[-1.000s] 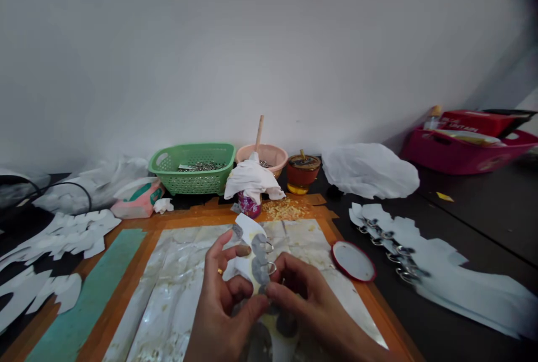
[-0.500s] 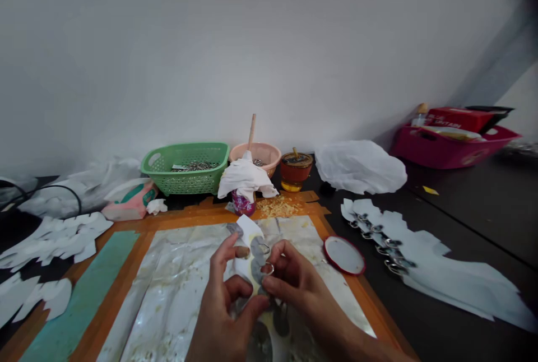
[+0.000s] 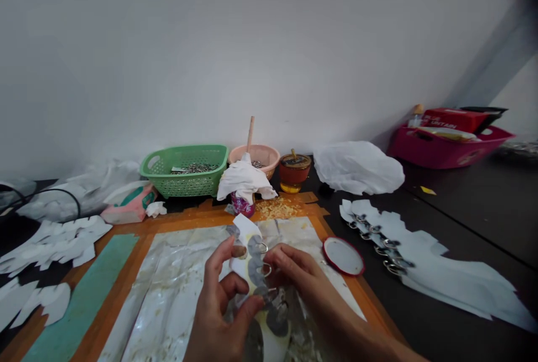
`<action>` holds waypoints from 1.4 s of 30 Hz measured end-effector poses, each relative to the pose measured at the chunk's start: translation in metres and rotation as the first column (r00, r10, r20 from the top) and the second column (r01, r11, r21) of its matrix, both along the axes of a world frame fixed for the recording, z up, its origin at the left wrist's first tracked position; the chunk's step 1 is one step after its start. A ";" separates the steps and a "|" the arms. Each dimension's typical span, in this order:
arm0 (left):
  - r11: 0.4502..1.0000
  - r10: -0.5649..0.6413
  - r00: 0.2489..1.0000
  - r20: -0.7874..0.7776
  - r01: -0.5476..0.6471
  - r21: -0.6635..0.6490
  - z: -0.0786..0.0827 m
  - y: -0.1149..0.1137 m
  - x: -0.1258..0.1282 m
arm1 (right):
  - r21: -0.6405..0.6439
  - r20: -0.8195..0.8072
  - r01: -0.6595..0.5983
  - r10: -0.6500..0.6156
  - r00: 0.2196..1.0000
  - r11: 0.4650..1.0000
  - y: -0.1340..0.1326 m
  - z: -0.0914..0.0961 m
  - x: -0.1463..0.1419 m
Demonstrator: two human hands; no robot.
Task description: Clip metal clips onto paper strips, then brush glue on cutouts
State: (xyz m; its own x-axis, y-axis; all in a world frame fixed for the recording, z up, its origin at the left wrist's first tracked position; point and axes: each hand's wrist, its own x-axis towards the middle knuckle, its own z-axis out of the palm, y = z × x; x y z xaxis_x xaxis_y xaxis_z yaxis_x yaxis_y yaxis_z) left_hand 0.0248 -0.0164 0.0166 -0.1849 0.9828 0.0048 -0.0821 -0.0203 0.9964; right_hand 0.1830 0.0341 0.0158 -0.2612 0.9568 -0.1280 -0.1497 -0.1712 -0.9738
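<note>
Cut white paper pieces [image 3: 50, 244] are lying along the bench's left edge, and a green plastic basket [image 3: 185, 180] is sitting toward the back. Near the front edge, over a creased foil sheet [image 3: 168, 289], the left hand [image 3: 218, 300] is pinching a white paper strip [image 3: 247, 255] in its fingers, while the right hand [image 3: 311, 289] is pressing its fingers together against metal rings [image 3: 264, 270], though any clamp is unclear. The strip seems light and floppy, so gripping beside the stiffer rings looks safest. A red-rimmed lid [image 3: 343, 256] is lying right of the sheet, near ringed paper strips [image 3: 441, 261].
</note>
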 end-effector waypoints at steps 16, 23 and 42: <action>0.749 0.393 0.733 -0.555 0.095 0.656 -0.012 0.011 -0.037 | -0.014 0.042 -0.085 0.086 0.995 0.996 -0.002 0.007 -0.003; 0.674 0.249 0.714 -0.654 0.357 0.646 0.003 0.010 -0.023 | 0.098 0.203 -0.186 0.164 0.965 0.978 -0.008 0.005 -0.007; 0.834 -0.051 0.619 -0.784 0.458 0.308 -0.006 0.015 -0.034 | 0.404 0.574 -0.364 0.077 0.815 0.839 -0.014 0.004 -0.005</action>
